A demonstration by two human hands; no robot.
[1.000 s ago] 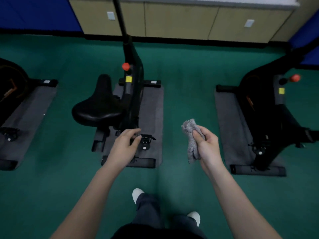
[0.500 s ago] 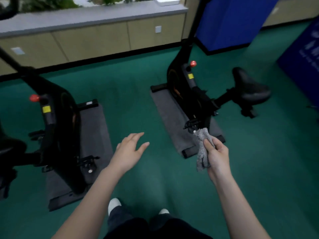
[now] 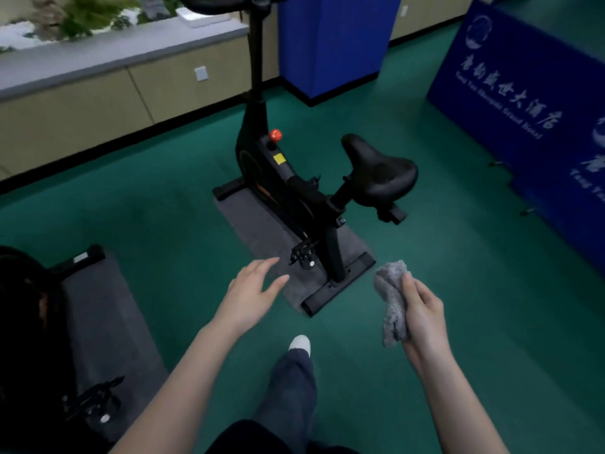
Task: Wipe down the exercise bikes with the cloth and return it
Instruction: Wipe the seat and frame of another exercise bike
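We stand on the wide green floor (image 3: pixel 131 224) and face the tall black exercise bike (image 3: pixel 284 178). It stands on a flat dark grey mat (image 3: pixel 258 231), and its back foot is at the mat's near edge. A second black bike (image 3: pixel 26 322) is by the floor's near left corner.

We think the step now is to walk up to the bike in front and start wiping. To do it well, we should start high at the curved black handlebar (image 3: pixel 212 3). Then we go down to the wide black padded seat (image 3: pixel 379 172). The small black pedal (image 3: pixel 302 255) comes last, so dirt goes down, not up.

Our left hand (image 3: pixel 248 296) is spread out in the air with nothing in it, close to the mat's near edge. It could hold the seat steady. Our right hand (image 3: pixel 422 316) has its fingers and thumb wrapped round the fuzzy grey cloth (image 3: pixel 391 303). The cloth hangs bunched up, off the mat's near right corner, and touches no bike. We should shake it out flat first.

A long grey-topped counter (image 3: pixel 98 57) runs along the floor's far edge. Green leafy plants (image 3: pixel 82 18) sit at its back edge, but their pot is too blurred to see. A small white tray (image 3: pixel 203 16) is at its right end, and we cannot tell what is in it.
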